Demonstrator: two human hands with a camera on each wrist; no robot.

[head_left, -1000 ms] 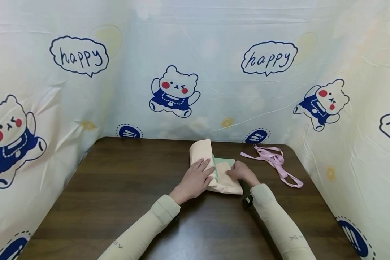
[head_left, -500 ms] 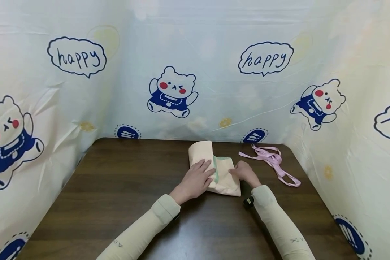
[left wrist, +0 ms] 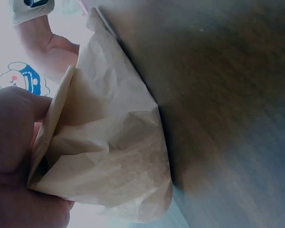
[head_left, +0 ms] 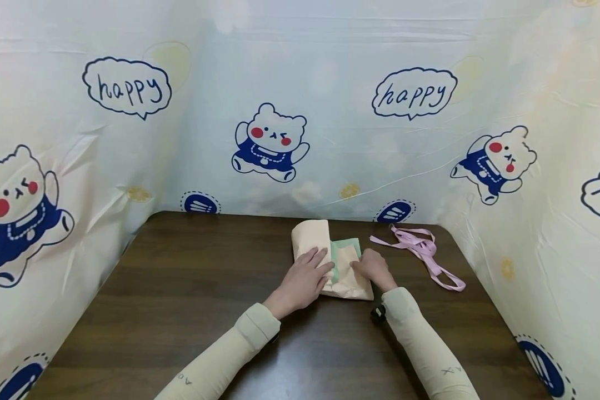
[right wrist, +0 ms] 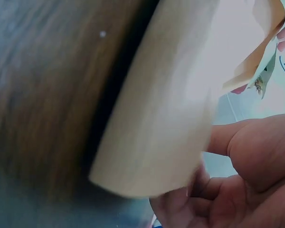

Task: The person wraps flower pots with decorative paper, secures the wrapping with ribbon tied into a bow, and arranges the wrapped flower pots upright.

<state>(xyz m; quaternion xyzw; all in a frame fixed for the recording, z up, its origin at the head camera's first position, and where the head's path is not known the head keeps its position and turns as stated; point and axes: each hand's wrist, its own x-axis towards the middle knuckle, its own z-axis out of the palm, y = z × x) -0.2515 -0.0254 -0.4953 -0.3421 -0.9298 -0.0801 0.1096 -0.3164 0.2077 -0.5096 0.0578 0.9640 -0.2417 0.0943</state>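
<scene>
A beige paper bag [head_left: 347, 283] with green showing along its upper edge and beside the fold lies toward the far side of the table. Its left part is folded over into a flap [head_left: 311, 236]. My left hand [head_left: 302, 280] lies over this flap; in the left wrist view, its thumb and fingers [left wrist: 47, 209] hold the creased paper from both sides. At the bag's right edge, my right hand [head_left: 373, 268] pinches the paper. The right wrist view has the bag's smooth side [right wrist: 156, 118] between thumb and curled fingers. Whatever lies inside the bag is hidden.
A pink ribbon-like strap [head_left: 425, 250] lies loosely looped on the dark wooden table [head_left: 205, 266], right of the bag. Printed curtains [head_left: 330, 111] with bears and "happy" bubbles enclose the table's back and sides.
The flap under my left hand has come down slightly and lies closer to the bag's right part. Green at the upper right edge shrank from view, then reappeared. Both hands stay nearly in place.
</scene>
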